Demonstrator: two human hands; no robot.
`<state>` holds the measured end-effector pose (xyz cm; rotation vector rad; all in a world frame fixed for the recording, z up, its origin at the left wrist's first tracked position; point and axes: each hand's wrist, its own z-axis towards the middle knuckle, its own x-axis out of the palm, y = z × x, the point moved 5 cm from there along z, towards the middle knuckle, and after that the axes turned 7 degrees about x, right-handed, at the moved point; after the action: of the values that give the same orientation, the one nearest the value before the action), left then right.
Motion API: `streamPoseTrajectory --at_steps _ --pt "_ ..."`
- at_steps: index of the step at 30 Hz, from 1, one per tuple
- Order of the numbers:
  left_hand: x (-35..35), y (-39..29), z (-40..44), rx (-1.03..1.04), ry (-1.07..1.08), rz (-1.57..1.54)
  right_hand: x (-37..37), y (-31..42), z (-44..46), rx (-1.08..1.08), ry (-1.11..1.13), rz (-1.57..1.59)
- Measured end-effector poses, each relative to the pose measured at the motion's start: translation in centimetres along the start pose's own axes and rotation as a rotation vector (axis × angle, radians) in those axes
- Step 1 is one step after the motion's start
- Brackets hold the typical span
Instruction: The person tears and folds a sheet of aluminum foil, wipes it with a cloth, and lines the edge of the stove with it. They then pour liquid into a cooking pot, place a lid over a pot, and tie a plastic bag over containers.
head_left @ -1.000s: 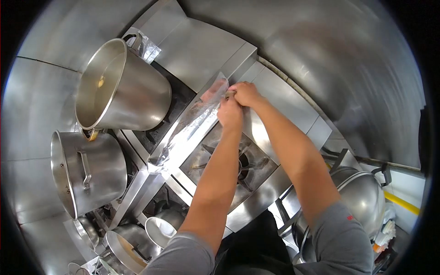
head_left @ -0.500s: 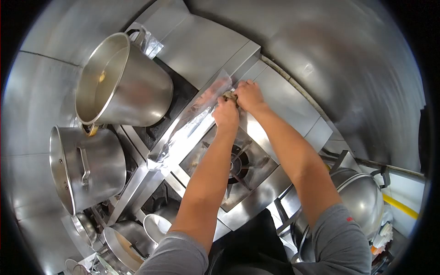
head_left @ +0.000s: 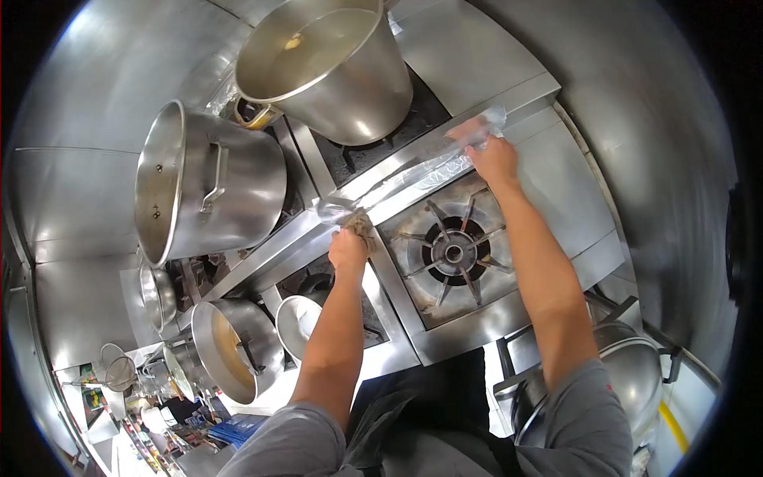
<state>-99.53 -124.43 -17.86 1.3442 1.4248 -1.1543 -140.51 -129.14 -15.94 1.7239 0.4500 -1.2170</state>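
Observation:
A strip of clear plastic film (head_left: 429, 171) lies along the raised steel ledge between the front and back burners. My right hand (head_left: 494, 161) is closed at the strip's right end, its fingers curled on the film. At the other end, my left hand (head_left: 348, 250) grips a crumpled brownish cloth (head_left: 361, 226), which rests against the steel beside the film's bunched left end (head_left: 334, 208). Between my forearms is a bare gas burner (head_left: 453, 253) with a star-shaped grate.
Two big stockpots stand behind the ledge: one with liquid (head_left: 362, 87), another (head_left: 238, 191) to its left. A white-rimmed bowl (head_left: 298, 326) and a pot of yellowish liquid (head_left: 226, 354) are at lower left. A wok (head_left: 632, 370) sits low on the right.
My left hand has moved leftward along the ledge with the cloth, away from my right hand, which stays near the film's right end. The camera view has turned and shifted left.

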Motion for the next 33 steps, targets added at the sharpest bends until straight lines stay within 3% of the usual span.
streamPoseTrajectory --at_steps 2,4,6,7,8,10,11,13,14,16,20,21,22,24,26,28,29,30,33 --pt "-1.5 -0.1 -0.2 -0.033 -0.043 0.014 0.0 0.0 -0.3 0.038 -0.021 0.075" --pt "-1.8 -1.1 -0.6 -0.209 0.034 -0.192 0.0 -0.3 -0.7 0.086 -0.01 0.236" --pt "-1.2 -2.9 -1.0 -0.136 -0.07 -0.596 1.9 -1.1 -0.2 0.138 0.078 0.39" --pt "-1.1 -4.2 -1.3 -0.251 -0.052 -0.78 3.0 -1.3 -0.1 0.196 0.17 0.546" --pt "0.6 -5.6 -1.1 -0.331 0.012 -1.271 3.2 -0.9 -0.3 0.19 0.174 0.544" --pt "1.9 -7.1 -0.1 -0.372 0.066 -1.643 4.2 -0.4 -0.9 0.328 0.345 0.926" --pt "2.0 -7.0 0.3 -0.373 0.065 -1.646 4.1 0.0 -1.3 0.326 0.345 0.924" --pt "1.8 -6.2 1.0 -0.514 -0.184 -1.879 4.2 0.2 -2.0 0.516 0.353 1.233" --pt "2.5 -5.4 1.1 -0.514 -0.183 -1.88 4.1 0.0 -1.9 0.515 0.352 1.232" --pt "3.0 -2.9 0.8 -0.419 -0.355 -2.088 4.2 0.2 -1.9 0.341 0.531 0.929" --pt "3.4 -0.6 -1.3 -0.661 -0.482 -2.064 3.1 4.4 -4.1 0.135 0.519 0.708" --pt "4.5 -0.4 -0.7 -0.428 -0.229 -2.058 3.2 5.3 -4.2 0.054 0.462 0.654" --pt "3.7 -1.2 -0.8 -0.423 -0.225 -2.059 3.3 6.2 -4.3 -0.024 0.403 0.598" --pt "2.8 -5.6 -1.3 -0.404 0.143 -1.993 2.4 7.6 -4.7 -0.049 0.329 0.554" --pt "3.5 -7.7 0.2 -0.291 0.151 -2.015 2.3 7.7 -4.7 0.059 0.257 0.474" --pt "2.6 -7.7 2.4 -0.345 -0.064 -2.218 1.7 7.8 -4.9 0.062 0.231 0.46" --pt "2.8 -7.4 2.1 -0.467 -0.155 -2.151 1.1 7.7 -4.8 0.058 0.211 0.446" --pt "2.7 -7.8 1.7 -0.452 -0.232 -2.19 0.4 7.3 -4.6 0.058 0.188 0.432" --pt "2.8 -10.4 0.3 -0.388 -0.196 -2.126 -0.7 6.0 -3.6 0.086 0.19 0.45"
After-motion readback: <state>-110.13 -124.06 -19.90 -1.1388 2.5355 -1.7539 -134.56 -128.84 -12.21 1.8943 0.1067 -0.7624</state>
